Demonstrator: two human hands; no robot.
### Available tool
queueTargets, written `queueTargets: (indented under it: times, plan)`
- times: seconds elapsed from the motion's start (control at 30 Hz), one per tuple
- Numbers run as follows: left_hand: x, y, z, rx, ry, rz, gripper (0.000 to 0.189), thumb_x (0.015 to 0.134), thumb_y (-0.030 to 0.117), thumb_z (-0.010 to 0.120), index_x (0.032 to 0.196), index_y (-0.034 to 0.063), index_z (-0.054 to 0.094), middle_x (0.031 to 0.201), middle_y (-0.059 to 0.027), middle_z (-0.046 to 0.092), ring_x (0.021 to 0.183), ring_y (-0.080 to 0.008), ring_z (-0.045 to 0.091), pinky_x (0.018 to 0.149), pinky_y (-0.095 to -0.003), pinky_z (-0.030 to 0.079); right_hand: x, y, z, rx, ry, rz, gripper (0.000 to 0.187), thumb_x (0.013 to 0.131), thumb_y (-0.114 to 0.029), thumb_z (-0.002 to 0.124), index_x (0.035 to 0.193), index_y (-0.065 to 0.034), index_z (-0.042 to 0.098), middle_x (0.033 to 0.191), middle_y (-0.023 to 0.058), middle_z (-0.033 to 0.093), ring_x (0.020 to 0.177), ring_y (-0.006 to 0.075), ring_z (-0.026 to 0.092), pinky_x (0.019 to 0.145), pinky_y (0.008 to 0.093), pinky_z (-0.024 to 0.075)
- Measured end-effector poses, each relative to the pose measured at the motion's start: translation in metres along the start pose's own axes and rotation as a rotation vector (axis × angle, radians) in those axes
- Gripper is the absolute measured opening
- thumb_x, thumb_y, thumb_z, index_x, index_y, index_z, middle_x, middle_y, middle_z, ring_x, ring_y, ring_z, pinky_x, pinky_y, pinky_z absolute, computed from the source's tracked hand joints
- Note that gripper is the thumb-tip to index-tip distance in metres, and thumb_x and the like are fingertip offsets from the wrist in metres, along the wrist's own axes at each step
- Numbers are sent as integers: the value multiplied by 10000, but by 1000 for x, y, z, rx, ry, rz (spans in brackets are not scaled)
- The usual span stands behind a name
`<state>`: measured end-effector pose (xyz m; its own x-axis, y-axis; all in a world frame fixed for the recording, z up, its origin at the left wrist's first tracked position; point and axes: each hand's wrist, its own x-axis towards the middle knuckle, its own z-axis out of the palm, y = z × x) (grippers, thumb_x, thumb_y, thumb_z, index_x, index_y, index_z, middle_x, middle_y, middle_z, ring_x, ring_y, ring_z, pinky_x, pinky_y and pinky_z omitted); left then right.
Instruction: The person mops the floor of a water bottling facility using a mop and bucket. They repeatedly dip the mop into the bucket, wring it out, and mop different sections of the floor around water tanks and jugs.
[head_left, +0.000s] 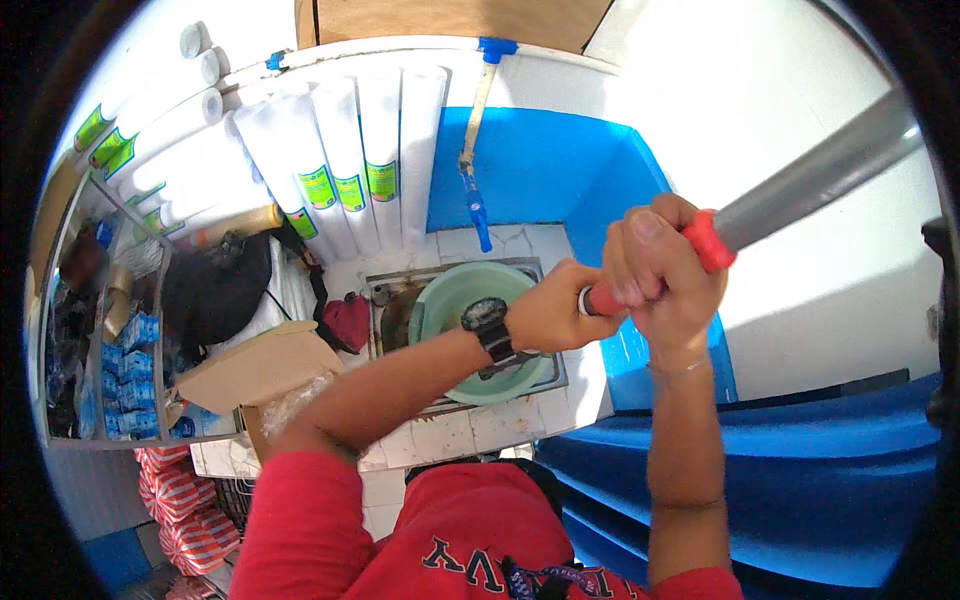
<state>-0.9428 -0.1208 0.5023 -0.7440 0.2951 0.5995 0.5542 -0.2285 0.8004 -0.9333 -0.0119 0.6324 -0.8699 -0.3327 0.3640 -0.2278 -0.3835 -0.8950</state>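
Observation:
My right hand (664, 274) is closed around the red handle of a long grey metal tool (814, 180), just below its flared red collar (709, 240). Lower on the same handle, my left hand (562, 309) grips too, wearing a black watch (489, 328) on its wrist. The grey shaft rises to the upper right and passes out of view, so its far end is hidden. Beneath my left hand, a pale green basin (442, 300) sits over a metal sink (390, 330). My left forearm and hand hide part of the basin.
A blue tap (478, 217) hangs on a pipe above the basin. White rolls with green labels (322, 187) lean at the left. An open cardboard box (255, 367) and a glass-sided case (112, 337) stand left. Blue fabric (750, 487) hangs at the lower right.

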Motion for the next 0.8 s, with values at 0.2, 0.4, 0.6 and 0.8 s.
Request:
queueTargets:
  times: [0.2,0.4,0.6,0.8]
  plan:
    - [-19,-38,21,317,347,-66,270,782,198,783,999,50,723,814,-203,711,760,-413,705,658,-431,559,-3,49,8,-201,426,-201,345,950,-55,644,724,-126,392,541,2,395,442,103,395,428,276,361]
    - [-15,-16,0,182,113,19,217,850,215,769,982,50,720,753,-167,688,647,-300,686,604,-409,529,-14,28,9,-188,232,-135,291,902,-86,689,764,-114,434,629,17,459,507,125,454,534,310,442]
    - [13,31,-14,-266,-322,-157,227,935,246,753,850,47,686,597,4,597,587,-70,611,488,-259,443,13,-18,9,169,-603,-55,202,887,-74,691,789,-69,515,694,70,540,573,168,519,566,293,445]
    - [1,29,-9,-148,-129,19,180,866,178,753,843,15,678,655,-45,641,621,-147,650,574,-321,485,-14,-14,17,15,-162,-27,388,949,-61,638,656,-117,389,511,13,420,407,100,363,404,290,312]
